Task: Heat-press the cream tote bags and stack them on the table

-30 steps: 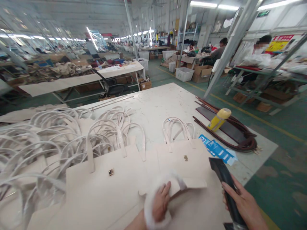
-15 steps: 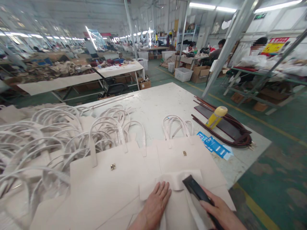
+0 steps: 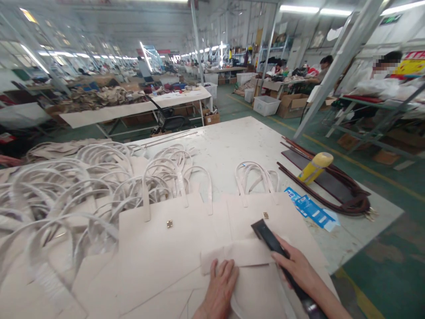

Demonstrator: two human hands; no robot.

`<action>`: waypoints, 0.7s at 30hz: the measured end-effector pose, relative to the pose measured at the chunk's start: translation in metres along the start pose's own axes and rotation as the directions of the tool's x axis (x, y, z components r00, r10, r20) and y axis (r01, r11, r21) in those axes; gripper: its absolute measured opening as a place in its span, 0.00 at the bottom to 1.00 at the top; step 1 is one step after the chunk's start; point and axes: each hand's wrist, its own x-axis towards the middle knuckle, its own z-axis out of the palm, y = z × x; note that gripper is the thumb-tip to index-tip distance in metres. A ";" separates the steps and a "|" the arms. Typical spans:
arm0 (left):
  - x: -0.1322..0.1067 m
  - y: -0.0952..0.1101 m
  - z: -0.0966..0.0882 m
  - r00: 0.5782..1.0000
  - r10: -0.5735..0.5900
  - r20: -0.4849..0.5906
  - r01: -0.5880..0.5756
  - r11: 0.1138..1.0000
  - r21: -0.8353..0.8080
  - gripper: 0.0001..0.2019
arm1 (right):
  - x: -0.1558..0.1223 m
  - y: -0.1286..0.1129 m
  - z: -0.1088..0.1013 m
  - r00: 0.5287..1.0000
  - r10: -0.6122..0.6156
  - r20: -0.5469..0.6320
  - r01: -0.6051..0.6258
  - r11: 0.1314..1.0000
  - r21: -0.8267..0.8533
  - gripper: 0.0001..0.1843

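My left hand lies palm down, fingers spread, near the left end of a beige flap on a flat bag piece. In my right hand is a long black tool with a broad flat head, shaped like hair clippers. Its head is over the beige bag panel, just below a small gold clasp plate. A pale strap runs down below the tool. To the left lies another beige bag panel with handles and a gold plate.
Many beige bag pieces with looped handles are heaped at the left. On the table's right are a yellow bottle, dark brown straps and a blue packet. A grey post and co-workers stand beyond.
The black tool in my right hand has moved away from me, up towards the gold plate. The buckled flap now lies flatter. The whole view has turned slightly left.
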 end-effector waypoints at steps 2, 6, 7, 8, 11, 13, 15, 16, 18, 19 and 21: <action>-0.010 -0.003 -0.005 0.998 -0.010 -0.069 0.005 0.997 -0.081 0.28 | -0.006 -0.011 0.010 0.981 -0.018 0.195 0.023 1.000 -0.021 0.33; -0.024 -0.004 -0.017 0.980 -0.069 -0.187 0.018 0.965 -0.263 0.27 | -0.007 -0.028 0.042 0.918 -0.054 0.393 0.101 0.990 -0.099 0.32; -0.027 -0.004 -0.019 0.975 -0.094 -0.200 0.028 0.950 -0.312 0.28 | -0.004 -0.031 0.050 0.908 -0.057 0.415 0.109 0.989 -0.103 0.32; -0.028 -0.005 -0.019 0.971 -0.115 -0.211 0.032 0.933 -0.359 0.29 | 0.000 -0.034 0.058 0.899 -0.053 0.435 0.109 0.989 -0.104 0.32; -0.031 -0.009 -0.013 0.927 -0.224 -0.300 0.051 0.870 -0.490 0.34 | 0.010 -0.036 0.071 0.887 -0.040 0.460 0.084 0.994 -0.076 0.32; -0.031 -0.014 -0.007 0.862 -0.347 -0.370 0.069 0.803 -0.592 0.36 | 0.012 -0.034 0.069 0.907 -0.017 0.422 0.042 0.998 -0.050 0.34; -0.030 -0.018 -0.001 0.809 -0.441 -0.388 0.078 0.735 -0.673 0.37 | 0.008 -0.032 0.062 0.917 0.010 0.399 0.015 0.998 -0.060 0.35; -0.029 -0.020 0.002 0.798 -0.464 -0.385 0.081 0.715 -0.695 0.37 | 0.004 -0.031 0.058 0.909 0.013 0.417 0.021 0.997 -0.078 0.35; -0.027 -0.021 0.006 0.790 -0.486 -0.374 0.094 0.698 -0.709 0.39 | -0.003 -0.033 0.054 0.875 -0.009 0.484 0.072 0.991 -0.113 0.34; -0.025 -0.022 0.007 0.788 -0.496 -0.365 0.106 0.692 -0.714 0.40 | -0.007 -0.035 0.055 0.863 -0.023 0.505 0.096 0.988 -0.121 0.33; -0.022 -0.023 0.006 0.785 -0.516 -0.342 0.130 0.678 -0.723 0.40 | -0.011 -0.039 0.061 0.865 -0.021 0.502 0.104 0.985 -0.138 0.32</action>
